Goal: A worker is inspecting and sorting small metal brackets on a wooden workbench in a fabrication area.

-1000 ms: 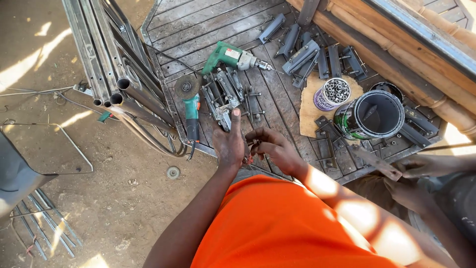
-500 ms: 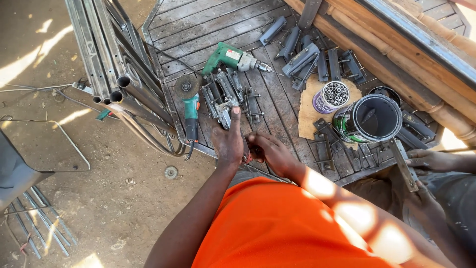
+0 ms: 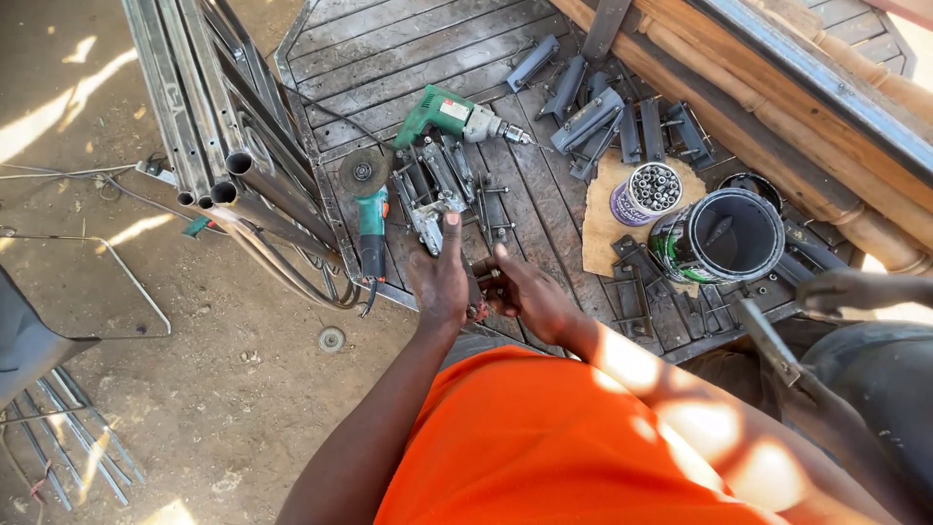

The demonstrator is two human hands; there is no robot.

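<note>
A metal worktop (image 3: 408,49) carries a green drill (image 3: 452,112) and metal brackets. Near its front edge, the left hand (image 3: 439,277) has its fingers wrapped around a small metal bracket (image 3: 476,282). The right hand (image 3: 530,292) pinches it too.

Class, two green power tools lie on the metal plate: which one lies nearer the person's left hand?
The angle grinder, with its round disc, just beside the left hand; the drill lies farther up.
</note>
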